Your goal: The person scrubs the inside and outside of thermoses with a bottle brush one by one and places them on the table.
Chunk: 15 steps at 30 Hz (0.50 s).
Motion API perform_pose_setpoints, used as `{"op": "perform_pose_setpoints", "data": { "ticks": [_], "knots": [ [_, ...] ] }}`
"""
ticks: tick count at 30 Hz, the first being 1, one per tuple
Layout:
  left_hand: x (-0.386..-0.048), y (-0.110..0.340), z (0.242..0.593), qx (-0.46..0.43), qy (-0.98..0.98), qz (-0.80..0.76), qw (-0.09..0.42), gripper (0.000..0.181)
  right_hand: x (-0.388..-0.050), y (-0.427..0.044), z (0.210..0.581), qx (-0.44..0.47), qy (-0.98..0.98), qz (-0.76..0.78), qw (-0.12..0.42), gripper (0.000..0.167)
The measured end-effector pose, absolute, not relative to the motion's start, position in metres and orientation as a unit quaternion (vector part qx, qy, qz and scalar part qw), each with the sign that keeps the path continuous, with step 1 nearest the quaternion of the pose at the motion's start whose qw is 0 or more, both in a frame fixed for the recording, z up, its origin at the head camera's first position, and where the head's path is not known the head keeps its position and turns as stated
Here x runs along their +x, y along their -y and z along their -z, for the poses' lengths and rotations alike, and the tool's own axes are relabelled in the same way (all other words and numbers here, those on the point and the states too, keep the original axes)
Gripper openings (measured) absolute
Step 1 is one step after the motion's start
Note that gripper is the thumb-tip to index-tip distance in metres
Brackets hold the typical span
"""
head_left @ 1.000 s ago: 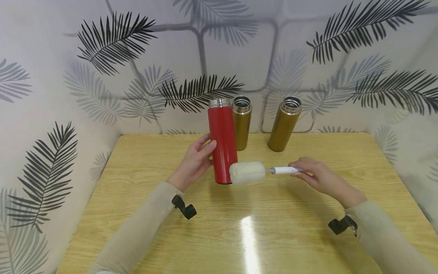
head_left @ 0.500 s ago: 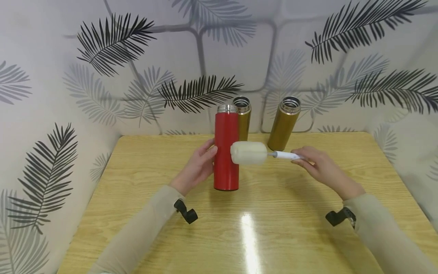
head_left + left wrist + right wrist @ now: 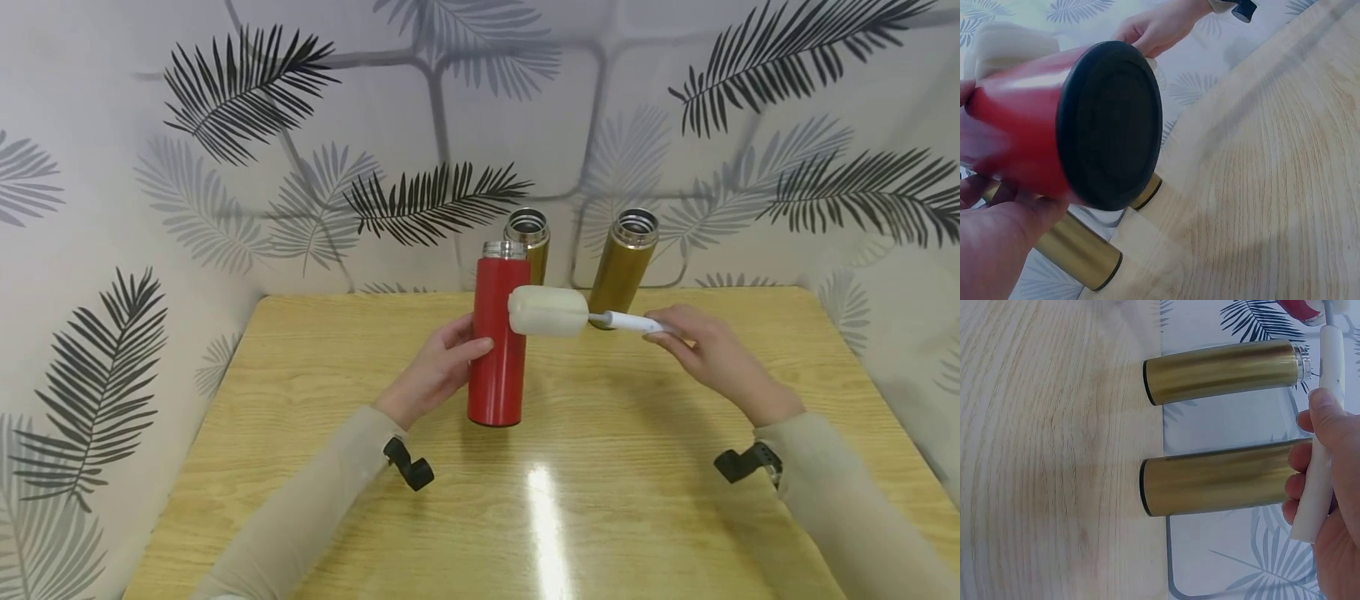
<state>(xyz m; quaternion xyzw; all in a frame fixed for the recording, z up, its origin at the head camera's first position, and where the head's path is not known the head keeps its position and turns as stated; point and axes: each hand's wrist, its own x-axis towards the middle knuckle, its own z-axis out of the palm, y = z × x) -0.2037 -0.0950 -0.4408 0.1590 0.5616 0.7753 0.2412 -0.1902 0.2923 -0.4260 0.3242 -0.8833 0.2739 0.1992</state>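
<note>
Well, leaf-printed walls [image 3: 375,108] edge table [image 3: 322,367] (red bottle [image 3: 498,379] aloft).

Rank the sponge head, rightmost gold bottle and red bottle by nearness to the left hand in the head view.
1. Red bottle, in the left hand.
2. Sponge head, right of the red bottle.
3. Rightmost gold bottle, farther right, behind.

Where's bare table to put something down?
Free on the table: left of the left hand; the front middle, between the forearms; right of the right hand, out to the edge. Crowded: back middle, where the left gold bottle and right gold bottle stand behind the held red bottle and brush.
</note>
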Motion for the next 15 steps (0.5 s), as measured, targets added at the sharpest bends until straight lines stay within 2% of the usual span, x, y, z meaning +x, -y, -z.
{"op": "perform_pose_setpoints", "data": {
  "ticks": [4, 11, 15],
  "knots": [
    [-0.2039, 0.0926, 0.4413, 0.147, -0.582, -0.762, 0.244, 0.065, -0.1898, -0.293, 0.4236, 0.317, 0.885, -0.272, 0.207, 0.035],
    [-0.2069, 0.0896, 0.4413, 0.134, -0.59, -0.76, 0.239, 0.112, -0.1926, -0.2951, 0.4164, 0.299, 0.886, -0.272, 0.226, 0.033],
    [-0.2072, 0.0914, 0.4419, 0.14, -0.584, -0.762, 0.242, 0.113, -0.1926, -0.2955, 0.4191, 0.303, 0.887, -0.269, 0.221, 0.033]
  ]
}}
